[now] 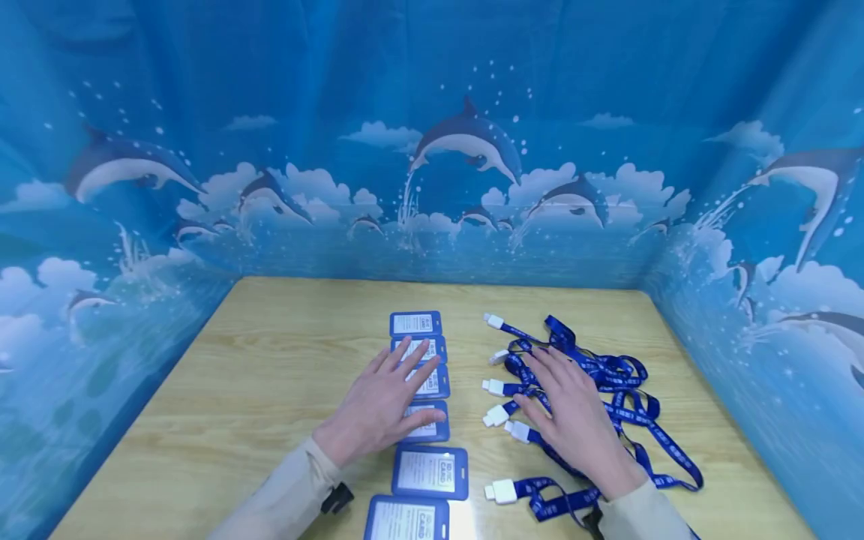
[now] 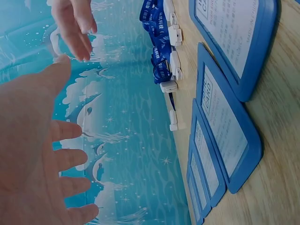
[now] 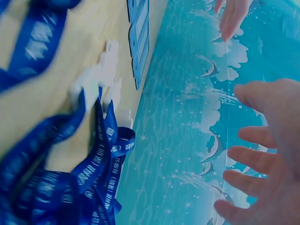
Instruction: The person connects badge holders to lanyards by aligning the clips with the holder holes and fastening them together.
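Observation:
Several blue badge holders with white ID cards run in a column down the table's middle, among them a near badge holder (image 1: 430, 472). My left hand (image 1: 381, 405) hovers over the column with fingers spread, holding nothing. Its wrist view shows a gap between the hand and the badge holders (image 2: 227, 119). To the right lies a tangle of blue printed lanyards (image 1: 624, 375) with white plastic clips (image 1: 501, 491) pointing toward the badges. Above these lanyards my right hand (image 1: 574, 420) is held with fingers extended, nothing in it. Blue lanyard straps (image 3: 93, 173) fill the lower left of the right wrist view.
The light wood table (image 1: 270, 345) extends to both sides of the badge column. A blue curtain (image 1: 324, 97) printed with dolphins and clouds encloses the table at the back and both sides. A small black object (image 1: 337, 497) sits at the left sleeve's cuff.

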`<state>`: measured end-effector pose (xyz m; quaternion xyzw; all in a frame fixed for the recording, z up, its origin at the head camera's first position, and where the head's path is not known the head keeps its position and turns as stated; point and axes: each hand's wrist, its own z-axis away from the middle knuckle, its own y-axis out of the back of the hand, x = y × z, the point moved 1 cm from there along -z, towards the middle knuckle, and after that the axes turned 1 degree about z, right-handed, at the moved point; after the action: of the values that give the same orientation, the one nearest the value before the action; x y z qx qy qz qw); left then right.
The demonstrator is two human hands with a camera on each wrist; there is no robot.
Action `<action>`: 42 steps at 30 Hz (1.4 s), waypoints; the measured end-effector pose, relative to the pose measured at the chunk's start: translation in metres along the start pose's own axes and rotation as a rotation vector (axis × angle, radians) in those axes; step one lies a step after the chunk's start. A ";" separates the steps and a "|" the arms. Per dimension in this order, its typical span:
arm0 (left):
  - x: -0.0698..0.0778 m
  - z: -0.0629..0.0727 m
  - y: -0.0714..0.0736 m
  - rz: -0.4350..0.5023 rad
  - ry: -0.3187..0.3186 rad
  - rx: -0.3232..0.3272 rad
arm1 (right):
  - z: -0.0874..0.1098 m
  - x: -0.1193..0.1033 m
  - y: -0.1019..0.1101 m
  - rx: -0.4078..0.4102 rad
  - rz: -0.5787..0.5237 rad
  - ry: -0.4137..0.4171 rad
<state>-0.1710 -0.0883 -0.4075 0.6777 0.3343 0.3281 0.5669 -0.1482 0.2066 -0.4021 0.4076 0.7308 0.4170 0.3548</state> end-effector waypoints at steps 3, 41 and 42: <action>-0.001 0.001 0.002 0.004 0.000 -0.013 | -0.015 0.004 0.000 0.119 -0.032 0.039; -0.018 0.009 0.002 -0.006 0.047 -0.060 | -0.144 0.083 -0.118 -0.257 -0.097 -0.143; -0.018 0.009 0.001 -0.007 0.047 -0.063 | -0.145 0.084 -0.121 -0.254 -0.105 -0.132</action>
<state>-0.1737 -0.1085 -0.4088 0.6504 0.3395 0.3523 0.5810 -0.3433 0.1962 -0.4674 0.3473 0.6675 0.4591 0.4723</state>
